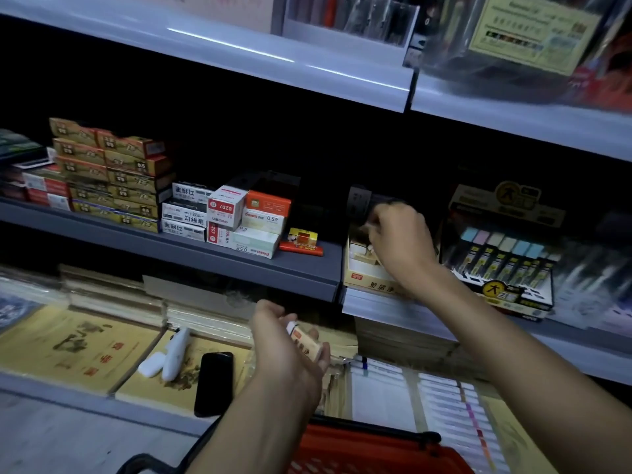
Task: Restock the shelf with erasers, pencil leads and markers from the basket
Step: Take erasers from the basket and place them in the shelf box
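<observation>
The left hand (pixel 290 340) grips a small white eraser (pixel 307 342) in a cream-and-orange sleeve, held just below the grey shelf edge (pixel 239 265) and above the red basket (pixel 376 449), with open air around it. The right hand (pixel 400 241) reaches with curled fingers into a yellow eraser box (pixel 362 275) set tight beside the pencil-lead display (pixel 506 265) — whether it holds anything cannot be told. Further left, a white carton (pixel 225 206) reads "S207" and a pale carton (pixel 263 218) reads "0.5" — both stand well apart from the eraser box
</observation>
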